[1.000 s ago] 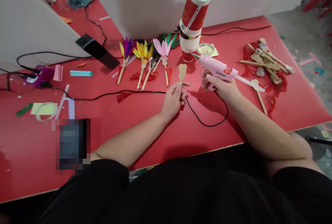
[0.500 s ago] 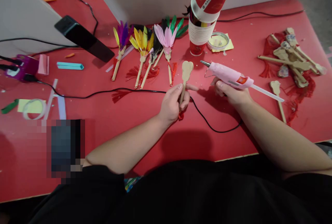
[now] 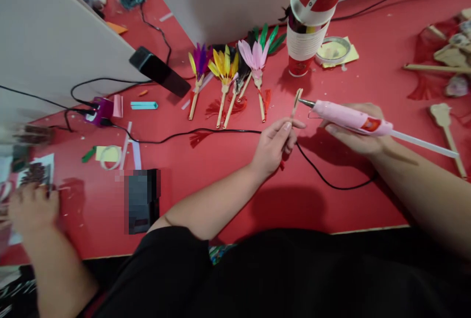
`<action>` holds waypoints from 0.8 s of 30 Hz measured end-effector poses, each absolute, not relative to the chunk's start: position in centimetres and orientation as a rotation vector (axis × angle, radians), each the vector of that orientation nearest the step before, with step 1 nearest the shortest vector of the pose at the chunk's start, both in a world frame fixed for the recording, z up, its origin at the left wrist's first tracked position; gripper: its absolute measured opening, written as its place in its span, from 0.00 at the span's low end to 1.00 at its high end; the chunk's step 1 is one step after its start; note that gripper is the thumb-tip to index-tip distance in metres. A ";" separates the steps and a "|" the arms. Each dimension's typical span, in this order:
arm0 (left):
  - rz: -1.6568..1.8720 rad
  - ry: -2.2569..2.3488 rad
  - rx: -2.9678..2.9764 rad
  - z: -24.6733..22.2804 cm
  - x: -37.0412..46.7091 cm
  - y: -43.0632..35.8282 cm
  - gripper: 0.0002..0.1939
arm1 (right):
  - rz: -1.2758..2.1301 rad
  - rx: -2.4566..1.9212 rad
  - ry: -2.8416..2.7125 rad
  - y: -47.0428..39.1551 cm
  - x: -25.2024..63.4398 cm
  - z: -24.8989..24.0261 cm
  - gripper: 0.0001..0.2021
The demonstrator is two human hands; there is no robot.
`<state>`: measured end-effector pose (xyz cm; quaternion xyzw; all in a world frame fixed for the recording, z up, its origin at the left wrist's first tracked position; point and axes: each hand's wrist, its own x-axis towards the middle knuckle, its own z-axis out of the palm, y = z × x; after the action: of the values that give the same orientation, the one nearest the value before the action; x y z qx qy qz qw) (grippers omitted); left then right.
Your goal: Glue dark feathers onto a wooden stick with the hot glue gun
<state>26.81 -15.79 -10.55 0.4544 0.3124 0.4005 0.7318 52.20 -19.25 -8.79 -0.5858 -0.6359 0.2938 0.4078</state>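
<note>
Looks to be at the gluing step, on a pale wooden stick [image 3: 298,99] with its flat head turned nearly edge-on and a bit of red tassel [image 3: 282,165] below, pinched in the left hand [image 3: 275,144] over the red table [image 3: 191,166]. Seems to call next for a steady aim along that head with the pink glue gun [image 3: 349,117], gripped in the right hand [image 3: 356,141] with its metal nozzle [image 3: 307,103] so near the wood as to leave contact unclear. Backed by feathered sticks [image 3: 225,65] and stacked paper cups [image 3: 307,40].
</note>
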 end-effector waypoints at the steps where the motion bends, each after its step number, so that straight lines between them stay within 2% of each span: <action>1: 0.896 0.704 0.976 -10.6 26.9 -15.8 0.31 | 0.744 -1.455 -1.594 -19.2 52.2 -8.7 0.19; 10: 0.962 0.755 0.935 -10.0 27.1 -15.8 0.25 | 0.738 -1.513 -1.704 -18.4 51.4 -6.8 0.31; 17: 0.982 0.791 0.909 -10.3 27.1 -15.5 0.18 | 0.670 -1.546 -1.669 -18.3 51.1 -6.9 0.26; 24: 0.967 0.744 0.897 -10.2 27.0 -15.3 0.21 | 0.641 -1.606 -1.710 -17.8 52.1 -7.8 0.27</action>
<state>27.02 -15.33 -10.19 0.4069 0.3374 0.4388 0.7267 52.06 -17.82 -7.82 -0.6193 -0.6593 0.2472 0.3475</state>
